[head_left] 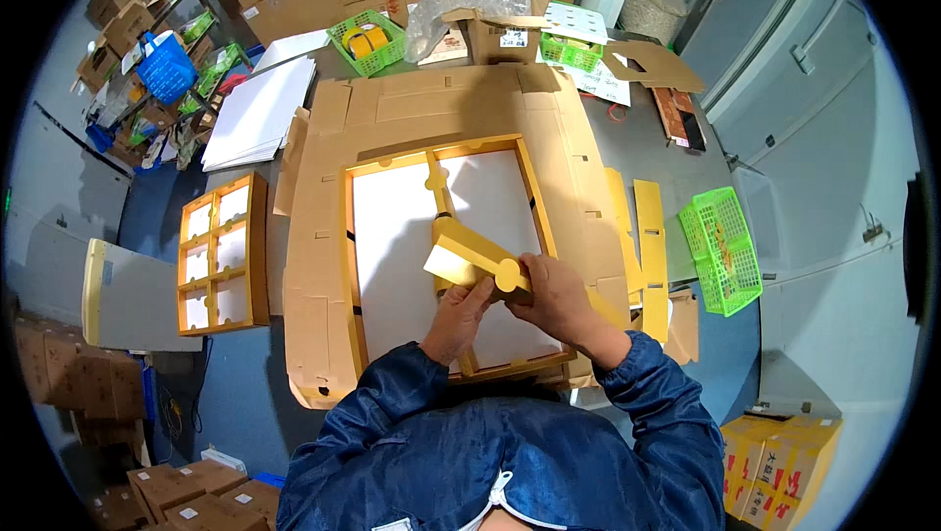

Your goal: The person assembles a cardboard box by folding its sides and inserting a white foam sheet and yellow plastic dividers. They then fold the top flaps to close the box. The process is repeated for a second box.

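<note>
Both my hands hold a folded yellow cardboard strip with a rounded tab, tilted above a shallow tray. My left hand pinches its near lower edge between thumb and fingers. Around the strip's right end, by the rounded tab, my right hand is closed. Beneath them lies the large shallow tray with golden-yellow walls and a white bottom. A yellow divider runs down its middle, partly hidden by my hands and the strip. Dark bands cross the tray's side walls.
A flattened cardboard sheet lies under the tray. Left of it stands a six-compartment yellow tray; loose yellow strips and a green basket are at the right. Behind are white sheets, a tape basket and an open carton.
</note>
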Demonstrator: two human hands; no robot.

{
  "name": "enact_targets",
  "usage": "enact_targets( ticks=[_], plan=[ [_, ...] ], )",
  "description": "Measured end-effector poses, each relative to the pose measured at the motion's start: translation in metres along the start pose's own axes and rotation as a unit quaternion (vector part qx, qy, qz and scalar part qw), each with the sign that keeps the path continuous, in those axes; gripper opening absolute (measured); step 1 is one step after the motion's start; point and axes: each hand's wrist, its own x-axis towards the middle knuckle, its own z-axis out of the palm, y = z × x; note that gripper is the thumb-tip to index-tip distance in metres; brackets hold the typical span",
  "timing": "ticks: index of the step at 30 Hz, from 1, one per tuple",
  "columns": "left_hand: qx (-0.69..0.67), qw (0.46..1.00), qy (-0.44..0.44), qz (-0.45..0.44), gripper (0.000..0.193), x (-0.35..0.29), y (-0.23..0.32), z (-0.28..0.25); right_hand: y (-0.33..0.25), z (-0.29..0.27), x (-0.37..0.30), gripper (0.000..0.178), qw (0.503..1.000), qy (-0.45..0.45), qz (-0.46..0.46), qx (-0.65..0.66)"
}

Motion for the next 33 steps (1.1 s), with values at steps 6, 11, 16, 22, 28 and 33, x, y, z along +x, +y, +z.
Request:
enact_targets(
  ticks=[6,11,16,22,28,33],
  plan=[
    [-0.109,0.993,-0.042,0.018,0.028,0.002,0.013,-0.005,-0.029,-0.015,0.010,0.074,0.970,-0.168,0.037,0.174],
    [-0.110,0.991,0.063,0.031,0.029,0.021,0.050,-0.009,-0.008,-0.025,0.002,0.098,0.992,-0.085,0.033,0.086],
    [-0.139,0.989,0.047,0.014,0.036,0.034,0.061,-0.020,-0.005,-0.019,-0.003,0.095,0.967,-0.164,0.153,0.121],
    [-0.012,0.998,0.028,-0.057,0.039,0.017,0.024,0.010,0.006,0.000,0.001,0.082,0.989,-0.066,0.132,0.017],
    [0.138,0.985,0.082,-0.068,0.025,0.019,0.003,0.010,0.013,0.007,-0.003,0.084,0.993,-0.016,0.118,-0.020],
    [0.248,0.965,0.037,-0.075,0.026,0.030,-0.004,-0.004,0.024,-0.003,0.001,0.082,0.988,0.066,0.113,-0.087]
  ],
)
